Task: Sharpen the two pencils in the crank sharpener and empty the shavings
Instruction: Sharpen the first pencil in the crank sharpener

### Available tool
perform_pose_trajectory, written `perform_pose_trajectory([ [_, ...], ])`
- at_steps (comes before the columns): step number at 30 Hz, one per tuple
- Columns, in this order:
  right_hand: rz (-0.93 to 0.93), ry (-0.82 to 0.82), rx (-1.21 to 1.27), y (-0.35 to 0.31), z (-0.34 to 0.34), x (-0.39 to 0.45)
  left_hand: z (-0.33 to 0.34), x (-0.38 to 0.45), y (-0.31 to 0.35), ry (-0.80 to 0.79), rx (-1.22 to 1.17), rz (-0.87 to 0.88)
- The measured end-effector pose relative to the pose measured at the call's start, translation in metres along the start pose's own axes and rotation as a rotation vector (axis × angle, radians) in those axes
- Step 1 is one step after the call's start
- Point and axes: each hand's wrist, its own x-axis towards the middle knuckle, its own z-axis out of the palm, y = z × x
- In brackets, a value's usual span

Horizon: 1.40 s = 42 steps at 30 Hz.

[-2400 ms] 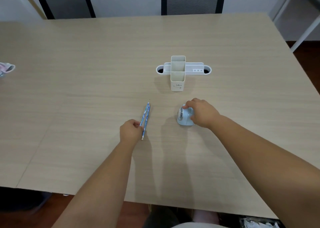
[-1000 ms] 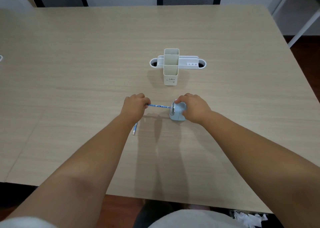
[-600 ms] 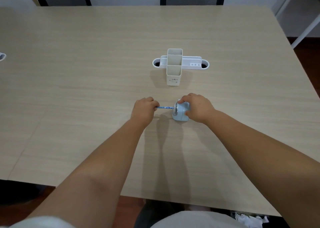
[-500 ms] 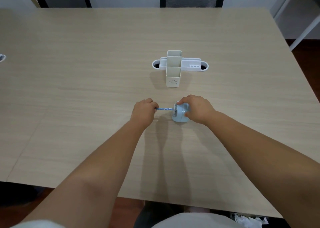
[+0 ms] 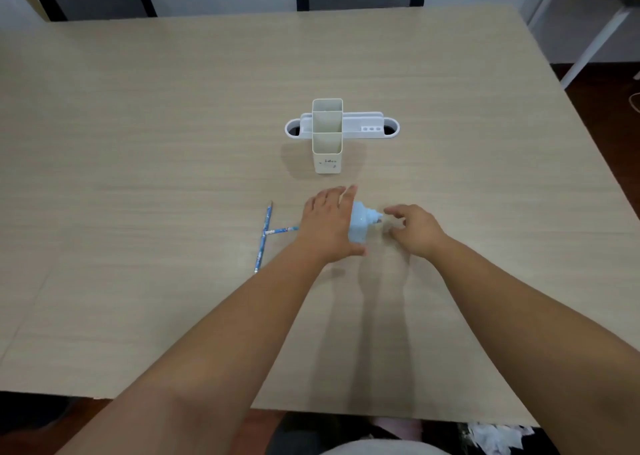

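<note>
The light-blue crank sharpener [image 5: 361, 224] stands on the table [image 5: 138, 143] in front of me. My left hand [image 5: 327, 224] lies over its left side, fingers stretched across the top and thumb on the near side, holding it down. One blue pencil [image 5: 284, 230] sticks out horizontally to the left from under that hand; its tip is hidden. The second blue pencil [image 5: 264, 237] lies loose on the table, crossing the first one's end. My right hand [image 5: 414, 229] is just right of the sharpener, with curled, parted fingertips beside the small crank [image 5: 378, 217].
A white desk organiser [image 5: 341, 127] with a tall cream pencil cup [image 5: 327, 158] stands just behind the sharpener. The table's near edge runs below my forearms. White crumpled paper [image 5: 491, 435] lies on the floor at the lower right.
My left hand let go of the pencil and moved right onto the sharpener. My right hand left the sharpener body and shifted right to the crank side. The pencil stays stuck in the sharpener.
</note>
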Motion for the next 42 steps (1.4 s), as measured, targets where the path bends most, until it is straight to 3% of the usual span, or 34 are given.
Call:
perform_pose_trajectory([
  [3,-0.048,-0.002,-0.105,0.004,0.011,0.01,0.012,0.015,0.011,-0.076,0.02,-0.059],
  [10,-0.107,0.094,-0.188,0.015,0.026,0.016,0.028,0.02,0.007,0.024,-0.073,-0.029],
  [23,-0.444,0.072,-0.079,0.022,0.008,-0.029,0.033,0.024,0.004,0.034,-0.104,-0.003],
  [31,-0.439,0.312,0.049,0.003,-0.007,-0.001,0.035,0.026,0.001,0.051,-0.094,0.042],
  [34,-0.359,0.307,0.001,-0.001,-0.007,0.031,0.037,0.026,0.001,0.056,-0.077,0.061],
  [38,-0.277,0.122,-0.229,0.009,0.015,0.039,0.038,0.028,0.0,0.08,-0.061,0.038],
  [42,-0.443,0.11,-0.187,0.027,0.026,-0.019,0.036,0.029,0.002,0.044,-0.054,0.011],
])
